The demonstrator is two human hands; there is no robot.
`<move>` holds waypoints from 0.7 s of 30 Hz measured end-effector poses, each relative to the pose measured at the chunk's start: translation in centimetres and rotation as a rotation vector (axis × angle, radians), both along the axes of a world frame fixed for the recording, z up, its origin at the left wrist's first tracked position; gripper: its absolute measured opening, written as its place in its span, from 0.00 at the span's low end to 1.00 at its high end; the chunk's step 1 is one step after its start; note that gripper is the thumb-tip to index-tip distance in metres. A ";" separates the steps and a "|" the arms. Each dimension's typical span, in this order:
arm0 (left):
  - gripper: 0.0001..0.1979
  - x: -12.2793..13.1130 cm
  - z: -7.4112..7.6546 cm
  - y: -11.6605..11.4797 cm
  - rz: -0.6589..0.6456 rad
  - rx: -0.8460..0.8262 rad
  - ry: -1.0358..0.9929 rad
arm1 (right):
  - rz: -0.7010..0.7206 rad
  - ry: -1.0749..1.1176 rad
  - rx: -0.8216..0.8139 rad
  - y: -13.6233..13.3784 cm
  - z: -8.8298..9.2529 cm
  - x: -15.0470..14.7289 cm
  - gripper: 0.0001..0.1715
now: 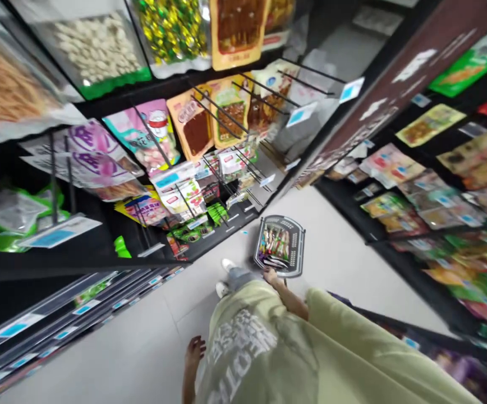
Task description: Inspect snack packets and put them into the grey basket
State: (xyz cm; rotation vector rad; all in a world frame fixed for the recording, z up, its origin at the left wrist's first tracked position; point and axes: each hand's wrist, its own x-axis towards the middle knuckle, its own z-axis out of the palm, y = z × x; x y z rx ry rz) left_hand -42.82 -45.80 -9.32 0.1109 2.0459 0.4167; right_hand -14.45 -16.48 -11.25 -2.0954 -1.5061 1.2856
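My right hand (270, 275) reaches down to the near rim of a grey shopping basket (299, 252), its fingers closed there. The exact part of the basket it grips is too small to make out. Several packets (276, 242) with colourful wrappers lie inside the basket, which is low over the pale floor. At my other side hangs my left hand (195, 349), loosely curled with fingers apart and nothing in it. The nearest thing to it is my light green printed shirt (243, 348).
Ahead and left, a black shelf unit carries hanging snack bags (151, 134) on metal hooks (222, 115). Lower shelf edges with price tags (87, 307) run along the left. Another rack of packets (432, 196) stands right, across the tiled floor (331, 241). My white shoes (222, 289) are below.
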 end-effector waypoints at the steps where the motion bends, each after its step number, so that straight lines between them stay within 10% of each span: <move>1: 0.10 -0.5 -0.3 -0.3 0.025 0.014 -0.022 | -0.031 -0.044 -0.067 -1.4 -0.1 2.1 0.11; 10: 0.13 -1.1 -0.9 0.0 0.099 0.072 -0.107 | -0.142 -0.184 -0.281 -6.9 -0.2 9.5 0.09; 21: 0.07 9.4 0.1 7.4 -0.089 0.073 -0.052 | -0.061 -0.181 -0.222 0.5 -1.6 17.5 0.12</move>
